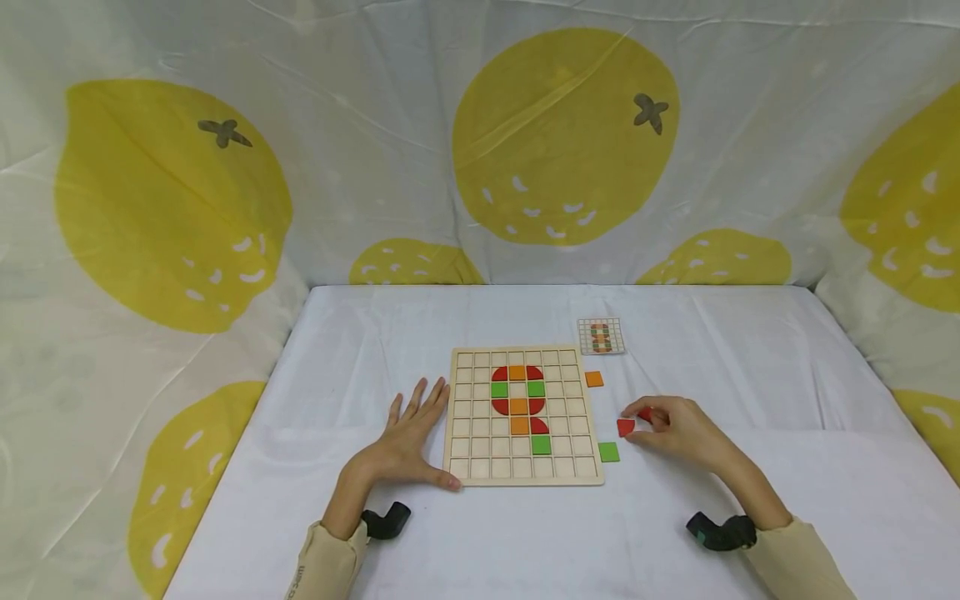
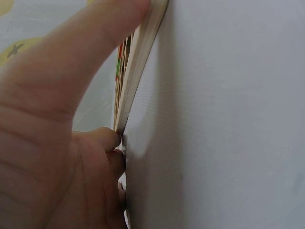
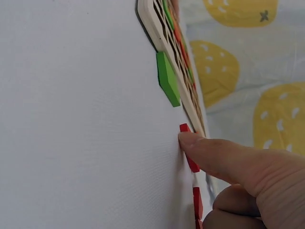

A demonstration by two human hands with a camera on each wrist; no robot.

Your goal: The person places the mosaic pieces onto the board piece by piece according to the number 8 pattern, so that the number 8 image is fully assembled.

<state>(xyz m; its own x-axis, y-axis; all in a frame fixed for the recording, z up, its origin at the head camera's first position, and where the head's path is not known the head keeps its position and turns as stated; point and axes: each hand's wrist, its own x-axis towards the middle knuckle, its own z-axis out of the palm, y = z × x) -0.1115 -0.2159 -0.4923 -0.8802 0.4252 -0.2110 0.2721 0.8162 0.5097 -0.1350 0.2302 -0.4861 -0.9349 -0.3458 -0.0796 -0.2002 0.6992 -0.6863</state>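
A square wooden grid board (image 1: 471, 471) lies on the table, with orange and green squares and red quarter-round pieces set in its middle cells. My left hand (image 1: 405, 443) is spread flat at the board's left side, its fingertips at the left edge and its thumb on the lower left corner. To the right of the board, my right hand (image 1: 681, 432) pinches a red quarter-round piece (image 1: 626, 428) between thumb and index finger, close over the cloth. More red pieces (image 3: 197, 202) lie under the right hand's curled fingers, partly hidden.
A loose green square (image 1: 609, 452) and an orange square (image 1: 594, 379) lie along the board's right edge. Beyond the board's upper right corner is a small pattern card (image 1: 600, 337). A white cloth (image 1: 360, 350) covers the table, and a lemon-print curtain (image 1: 397, 167) hangs behind.
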